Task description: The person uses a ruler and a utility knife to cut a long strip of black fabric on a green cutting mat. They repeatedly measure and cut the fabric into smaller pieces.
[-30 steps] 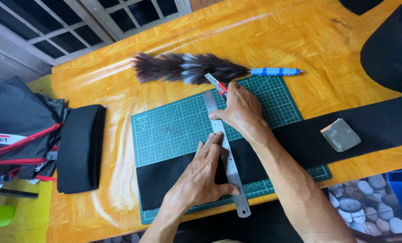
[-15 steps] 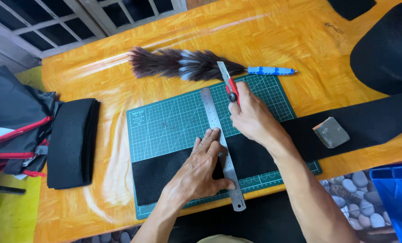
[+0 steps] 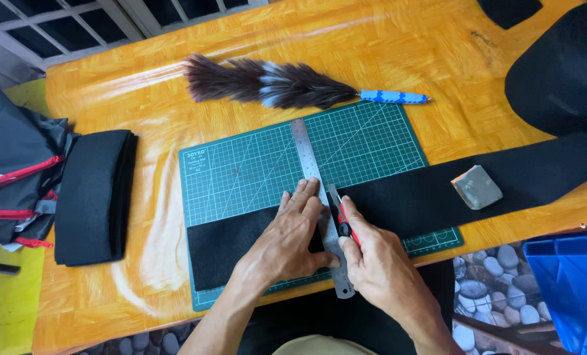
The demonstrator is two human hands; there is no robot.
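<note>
— What have the hands got?

— My left hand (image 3: 292, 238) lies flat, fingers (image 3: 304, 197) spread narrow, pressing the steel ruler (image 3: 312, 172) down on the black felt (image 3: 222, 242). My right hand (image 3: 379, 268) is curled round a red cutter (image 3: 341, 222), its blade end against the ruler's right edge, on the felt.

— And where does all that sit?

— The felt strip crosses the near half of the green mat (image 3: 260, 171), near the middle of the orange worktop (image 3: 142, 98), and runs off to the right. The ruler lies across it from far to near, a little tilted, its near end past the mat's edge.

— Anything else about?

— A grey block (image 3: 477, 187) rests on the felt to the right. A feather duster (image 3: 273, 84) lies just beyond the mat. A folded black stack (image 3: 93, 196) sits at the left, beside a bag (image 3: 10, 164).
</note>
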